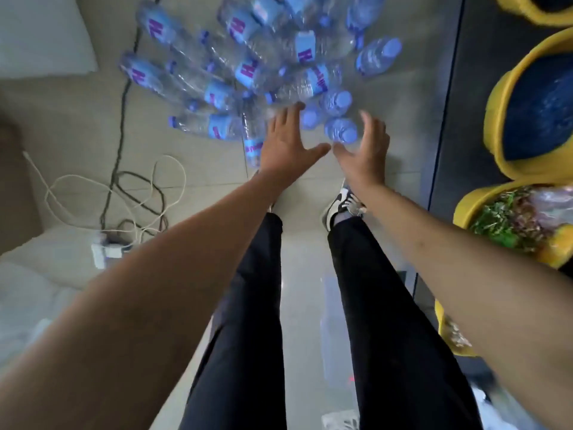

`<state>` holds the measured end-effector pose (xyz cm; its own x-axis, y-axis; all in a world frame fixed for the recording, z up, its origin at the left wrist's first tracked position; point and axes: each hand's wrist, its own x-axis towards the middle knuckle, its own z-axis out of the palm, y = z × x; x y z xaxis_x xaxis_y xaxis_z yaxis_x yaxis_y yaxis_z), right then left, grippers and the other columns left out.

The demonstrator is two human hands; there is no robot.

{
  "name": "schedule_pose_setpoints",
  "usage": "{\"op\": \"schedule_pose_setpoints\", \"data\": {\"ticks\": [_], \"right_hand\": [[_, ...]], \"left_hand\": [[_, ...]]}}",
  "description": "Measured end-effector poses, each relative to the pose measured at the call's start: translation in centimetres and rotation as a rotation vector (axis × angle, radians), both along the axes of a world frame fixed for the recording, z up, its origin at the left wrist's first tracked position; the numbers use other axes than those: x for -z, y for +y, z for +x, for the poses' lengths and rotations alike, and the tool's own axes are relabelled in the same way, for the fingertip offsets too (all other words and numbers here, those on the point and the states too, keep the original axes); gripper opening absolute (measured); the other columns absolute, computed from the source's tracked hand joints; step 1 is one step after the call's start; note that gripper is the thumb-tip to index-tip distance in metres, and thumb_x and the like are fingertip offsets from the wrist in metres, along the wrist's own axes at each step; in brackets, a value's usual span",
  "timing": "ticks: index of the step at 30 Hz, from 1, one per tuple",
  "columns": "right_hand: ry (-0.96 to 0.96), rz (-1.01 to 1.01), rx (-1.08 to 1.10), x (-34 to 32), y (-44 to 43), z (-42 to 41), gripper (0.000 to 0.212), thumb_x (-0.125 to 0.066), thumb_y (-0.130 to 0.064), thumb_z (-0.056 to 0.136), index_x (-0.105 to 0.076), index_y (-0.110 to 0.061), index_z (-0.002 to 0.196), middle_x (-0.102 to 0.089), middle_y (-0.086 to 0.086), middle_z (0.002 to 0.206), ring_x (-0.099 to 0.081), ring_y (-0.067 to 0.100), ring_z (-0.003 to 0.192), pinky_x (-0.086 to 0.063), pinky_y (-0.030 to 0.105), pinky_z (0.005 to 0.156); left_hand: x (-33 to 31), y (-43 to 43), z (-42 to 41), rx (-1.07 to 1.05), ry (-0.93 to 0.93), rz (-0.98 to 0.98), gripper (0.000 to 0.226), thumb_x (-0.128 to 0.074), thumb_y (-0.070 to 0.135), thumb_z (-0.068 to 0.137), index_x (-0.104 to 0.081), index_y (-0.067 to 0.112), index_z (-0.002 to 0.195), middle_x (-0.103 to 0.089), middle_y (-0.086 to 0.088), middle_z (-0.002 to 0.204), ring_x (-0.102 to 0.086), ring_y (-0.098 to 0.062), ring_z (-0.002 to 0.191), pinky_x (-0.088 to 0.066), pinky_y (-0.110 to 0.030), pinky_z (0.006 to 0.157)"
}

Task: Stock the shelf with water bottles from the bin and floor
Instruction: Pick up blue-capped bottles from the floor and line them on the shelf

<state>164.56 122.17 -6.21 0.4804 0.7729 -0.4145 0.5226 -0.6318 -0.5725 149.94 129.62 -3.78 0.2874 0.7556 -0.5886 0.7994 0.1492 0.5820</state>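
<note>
- Head view: both arms are stretched down toward the floor, so a pick-up from the floor is judged to be the step in hand.
- Nothing is held by the left hand; it is spread flat, fingers apart, with its fingertips at the near edge of the bottle pile.
- Nothing is gripped by the right hand either; its fingers are loosely curved, just beside an upright bottle. Contact cannot be told through the blur.
- Most bottles are seen lying on their sides, heaped across the tiles. A few stand upright with blue caps showing, in the gap between the two hands.
- For the next move, the fingers would need to be closed round the upright bottles, likely one per hand. These are the nearest and are free of the heap.
- Thin clear plastic is expected to give under a squeeze, so a hold low on the body would be safer.
- To the left, loose cables and a power strip are spread over the floor, apart from the pile.
- To the right, yellow tubs are lined along a dark strip, near the right arm.
- A shoe is placed just behind the right wrist.
- Open tile is left between the feet and the pile, and a straight lift upward looks unobstructed.
- No shelf is seen in this view.
</note>
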Motion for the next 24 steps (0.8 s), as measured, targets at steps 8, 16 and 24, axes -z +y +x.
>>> {"op": "schedule_pose_setpoints", "data": {"ticks": [8,16,24], "right_hand": [[0.190,-0.074,0.137,13.5,-0.8,1.9,0.075,-0.077,-0.016,0.071,-0.054,-0.002,0.141,-0.060,0.015,0.138,-0.060,0.029,0.125,-0.039,0.009,0.095],[0.148,0.019,0.180,10.7,-0.8,1.8,0.052,-0.081,-0.024,0.070,-0.070,-0.010,0.119,-0.074,0.004,0.111,-0.067,0.027,0.102,-0.039,0.015,0.077],[0.153,0.119,0.086,-4.0,1.7,3.0,0.058,-0.080,-0.032,0.069,-0.069,-0.014,0.123,-0.074,0.003,0.115,-0.067,0.028,0.103,-0.047,0.029,0.086]], "left_hand": [[13.1,0.0,3.5,-0.132,-0.045,0.062,0.083,-0.070,0.017,0.076,-0.037,0.007,0.151,-0.051,-0.008,0.148,-0.052,-0.030,0.131,-0.045,-0.036,0.105],[11.5,0.4,3.3,-0.220,-0.021,0.102,0.042,-0.064,0.017,0.085,-0.056,0.007,0.126,-0.064,0.005,0.105,-0.055,-0.017,0.088,-0.038,-0.023,0.072],[-3.9,2.5,2.9,-0.221,-0.054,0.147,0.037,-0.071,0.025,0.085,-0.061,0.013,0.119,-0.069,0.000,0.100,-0.059,-0.021,0.089,-0.038,-0.029,0.070]]}}
